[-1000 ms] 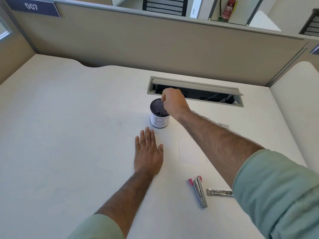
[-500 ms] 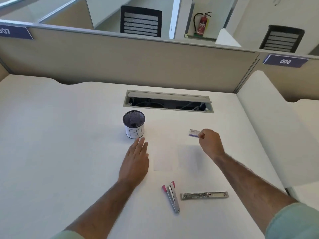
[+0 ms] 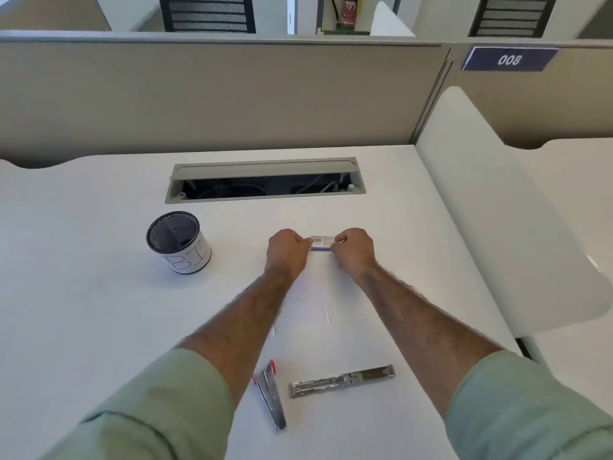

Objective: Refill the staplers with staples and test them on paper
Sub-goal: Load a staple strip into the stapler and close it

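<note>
White staple box (image 3: 321,243), gripped by right hand (image 3: 355,253), is now pinched by left hand (image 3: 286,253) too.

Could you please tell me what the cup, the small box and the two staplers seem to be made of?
Cup: dark wire mesh, likely metal, matte, with a white paper label wrapped round it. Box: probably printed cardboard; a barcode shows. Flat stapler: bare silvery metal that glints. Other stapler: grey metal with red tips, perhaps plastic.
</note>
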A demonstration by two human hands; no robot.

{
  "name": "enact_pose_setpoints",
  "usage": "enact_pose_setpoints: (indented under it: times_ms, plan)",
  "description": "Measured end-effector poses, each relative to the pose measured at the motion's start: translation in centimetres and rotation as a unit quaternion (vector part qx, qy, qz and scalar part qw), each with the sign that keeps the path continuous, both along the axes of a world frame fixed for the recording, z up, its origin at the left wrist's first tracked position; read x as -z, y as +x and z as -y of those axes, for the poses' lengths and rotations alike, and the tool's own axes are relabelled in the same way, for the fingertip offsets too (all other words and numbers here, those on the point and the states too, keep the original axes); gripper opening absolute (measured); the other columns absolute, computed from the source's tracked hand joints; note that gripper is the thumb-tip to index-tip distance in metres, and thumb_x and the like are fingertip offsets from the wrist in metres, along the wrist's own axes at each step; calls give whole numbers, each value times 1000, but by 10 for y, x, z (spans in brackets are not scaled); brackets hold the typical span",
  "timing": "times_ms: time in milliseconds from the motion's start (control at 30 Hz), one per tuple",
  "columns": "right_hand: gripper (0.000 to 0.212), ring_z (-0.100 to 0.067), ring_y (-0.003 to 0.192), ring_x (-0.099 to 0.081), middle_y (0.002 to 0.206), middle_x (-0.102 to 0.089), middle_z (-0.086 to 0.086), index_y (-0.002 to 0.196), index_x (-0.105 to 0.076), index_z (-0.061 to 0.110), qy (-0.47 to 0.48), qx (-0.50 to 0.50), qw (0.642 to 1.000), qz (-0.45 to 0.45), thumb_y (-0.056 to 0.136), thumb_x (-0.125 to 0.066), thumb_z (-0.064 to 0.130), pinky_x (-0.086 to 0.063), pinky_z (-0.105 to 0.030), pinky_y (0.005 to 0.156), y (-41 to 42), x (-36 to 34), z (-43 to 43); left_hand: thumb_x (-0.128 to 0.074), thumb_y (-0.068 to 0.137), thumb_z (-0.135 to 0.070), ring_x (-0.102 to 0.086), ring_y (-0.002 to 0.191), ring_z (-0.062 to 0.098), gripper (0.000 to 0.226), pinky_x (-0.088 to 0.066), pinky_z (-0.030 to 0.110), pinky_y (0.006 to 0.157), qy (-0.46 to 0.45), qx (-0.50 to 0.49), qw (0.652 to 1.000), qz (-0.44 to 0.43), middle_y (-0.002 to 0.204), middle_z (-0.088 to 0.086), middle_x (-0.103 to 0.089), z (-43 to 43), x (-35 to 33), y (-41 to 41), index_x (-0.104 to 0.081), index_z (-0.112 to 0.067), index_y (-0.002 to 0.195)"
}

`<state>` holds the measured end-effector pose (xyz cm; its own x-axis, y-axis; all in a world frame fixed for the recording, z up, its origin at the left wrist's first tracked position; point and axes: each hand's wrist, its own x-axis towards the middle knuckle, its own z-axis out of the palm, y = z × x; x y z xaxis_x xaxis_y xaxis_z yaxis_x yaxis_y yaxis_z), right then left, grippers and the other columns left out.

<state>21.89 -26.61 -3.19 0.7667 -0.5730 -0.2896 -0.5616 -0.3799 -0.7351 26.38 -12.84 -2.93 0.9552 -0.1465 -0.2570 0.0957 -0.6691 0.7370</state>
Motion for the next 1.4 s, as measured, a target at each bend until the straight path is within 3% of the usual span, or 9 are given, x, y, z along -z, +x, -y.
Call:
enact_pose_setpoints:
  times_ms: [100,200,333,467,600,800,1033,1200,1400]
  plan:
    - [23,-27,68,-50,65,-50,0,64,-53,15,24,27,999,0,77,-51,-3,-49,-32,63,5,-3,0,-70,93,-25,-31,46,18,56,-27,30,46,8,-10,1000,-7,46,-4,-35,15,1,3,-37,-16,49]
    - [21,-28,63,-53,61,-54,-5,61,-59,9,59,52,997,6,74,-50,-5,-48,-32,59,6,-5,2,-73,91,-24,-37,50,21,53,-34,31,51,-2,-26,1000,-17,50,0,-45,27,4,5,-44,-15,47]
    - [12,-27,60,-52,73,-61,-15,79,-65,0,121,86,988,37,78,-54,-4,-49,-35,53,7,-6,5,-77,89,-24,-59,74,19,25,-47,28,67,-67,-69,995,-33,80,2,-67,33,3,7,-62,-11,74]
    - [11,-25,62,-64,86,-70,-14,94,-65,-3,172,95,979,63,86,-62,3,-62,-44,67,2,-10,8,-78,90,-17,-73,66,14,20,-53,15,53,-183,-117,973,-84,90,8,-75,30,-2,1,-66,-3,97]
    - [12,-24,61,-69,85,-71,-15,98,-67,-4,254,80,958,102,90,-64,5,-63,-40,71,-8,-15,9,-79,90,-13,-78,75,20,21,-65,30,76,-270,-145,943,-128,93,11,-77,13,-12,-5,-67,0,100]
    - [18,-26,66,-70,83,-72,-18,103,-68,-1,338,37,931,129,88,-73,8,-61,-36,70,-26,-22,0,-75,93,-12,-78,79,26,16,-65,35,80,-346,-136,915,-153,95,15,-79,-14,-18,-20,-70,2,98]
    - [16,-25,66,-70,85,-74,-18,109,-70,10,352,14,923,155,94,-66,7,-60,-33,64,-39,-30,-8,-74,94,-11,-78,80,24,18,-64,33,81,-371,-130,905,-164,94,15,-80,-32,-23,-30,-69,5,100]
    - [14,-27,69,-70,89,-74,-18,103,-72,4,354,15,921,159,95,-60,3,-61,-35,68,-43,-32,-11,-73,94,-10,-78,80,26,17,-64,31,79,-372,-127,905,-163,95,17,-79,-36,-28,-36,-69,5,98]
    - [20,-29,68,-71,82,-73,-18,100,-69,0,365,12,918,154,84,-78,8,-59,-35,69,-45,-36,-11,-73,94,-11,-78,82,27,19,-65,31,79,-365,-111,911,-157,97,18,-78,-38,-35,-41,-69,6,100]
